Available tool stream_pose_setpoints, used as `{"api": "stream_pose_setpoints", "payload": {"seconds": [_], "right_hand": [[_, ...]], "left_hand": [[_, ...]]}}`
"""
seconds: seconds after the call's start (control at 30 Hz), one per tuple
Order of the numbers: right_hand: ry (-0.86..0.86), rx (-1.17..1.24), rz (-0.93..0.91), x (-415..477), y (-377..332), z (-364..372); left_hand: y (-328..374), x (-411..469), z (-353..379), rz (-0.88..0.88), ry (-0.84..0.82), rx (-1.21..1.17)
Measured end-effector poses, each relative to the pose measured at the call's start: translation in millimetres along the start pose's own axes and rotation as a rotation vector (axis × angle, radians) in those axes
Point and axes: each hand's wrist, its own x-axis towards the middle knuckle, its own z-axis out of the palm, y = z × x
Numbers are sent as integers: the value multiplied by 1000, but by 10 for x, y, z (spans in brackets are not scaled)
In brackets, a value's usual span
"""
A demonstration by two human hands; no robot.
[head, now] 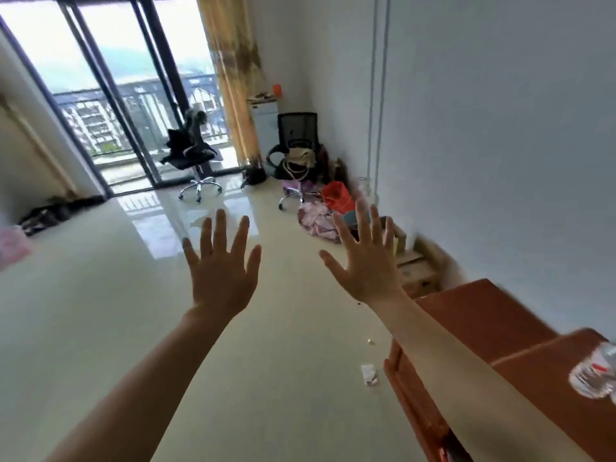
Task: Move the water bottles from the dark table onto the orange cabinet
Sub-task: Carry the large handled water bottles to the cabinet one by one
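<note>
My left hand (221, 271) and my right hand (365, 261) are both held out in front of me over the floor, fingers spread wide, holding nothing. The orange cabinet (493, 318) stands against the right wall, below and to the right of my right forearm. A clear plastic water bottle (595, 371) with a red-and-white label sits on the cabinet top at the right edge of the view, partly cut off. The dark table is out of view.
A glossy tiled floor (133, 311) stretches ahead. Two office chairs (195, 155) (296, 151), bags, clothes and cardboard boxes (416, 268) crowd the far right wall. Balcony glass doors stand at the back. Small paper scraps (369, 375) lie beside the cabinet.
</note>
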Motion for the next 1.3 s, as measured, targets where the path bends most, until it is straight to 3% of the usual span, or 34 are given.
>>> {"api": "stream_pose_setpoints", "payload": {"seconds": [0.27,0.37,0.57,0.93,1.3], "right_hand": [[41,213,-505,1146,-3530,885],[32,236,-579,1260,-4144,1079],[-25,344,-817,1711,-6117,2027],[-41,586,-976,3385,-9068,3264],[-102,705,-1170,3939,-11505,4196]], "left_hand": [[-3204,-695,-763,-428,101,206],[-3676,-905,-856,-498,106,266],[-5372,-1271,-778,-770,11,412],[-8113,-541,-858,-1010,51,601],[-10254,-873,-689,-1264,34,640]]}}
